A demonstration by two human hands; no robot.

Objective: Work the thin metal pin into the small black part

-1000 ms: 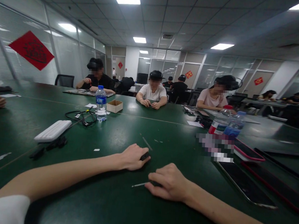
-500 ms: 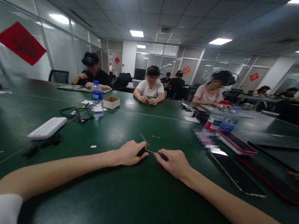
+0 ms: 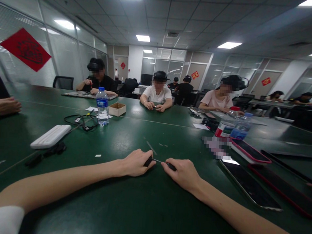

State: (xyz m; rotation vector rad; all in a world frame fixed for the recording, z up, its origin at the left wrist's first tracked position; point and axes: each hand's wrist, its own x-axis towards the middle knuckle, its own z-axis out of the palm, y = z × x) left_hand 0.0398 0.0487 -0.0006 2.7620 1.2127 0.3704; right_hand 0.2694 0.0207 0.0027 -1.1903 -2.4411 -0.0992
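Just above the green table, my two hands face each other in the middle of the view. My left hand is closed around a black-handled tool with a thin metal shaft that sticks out to the right. The exact kind of tool is too small to tell. Closed too, my right hand pinches a small black piece between thumb and fingers, close to the shaft's tip. Whether the shaft touches that piece cannot be made out.
To the left lie a white power strip, black cables, a water bottle and an open box. At right are several phones and two bottles. Across sit several people; another person's hand rests at far left.
The view has tilted up slightly, so everything sits a little lower in it. At far left, another person's hand shows more fully. My hands keep the same hold.
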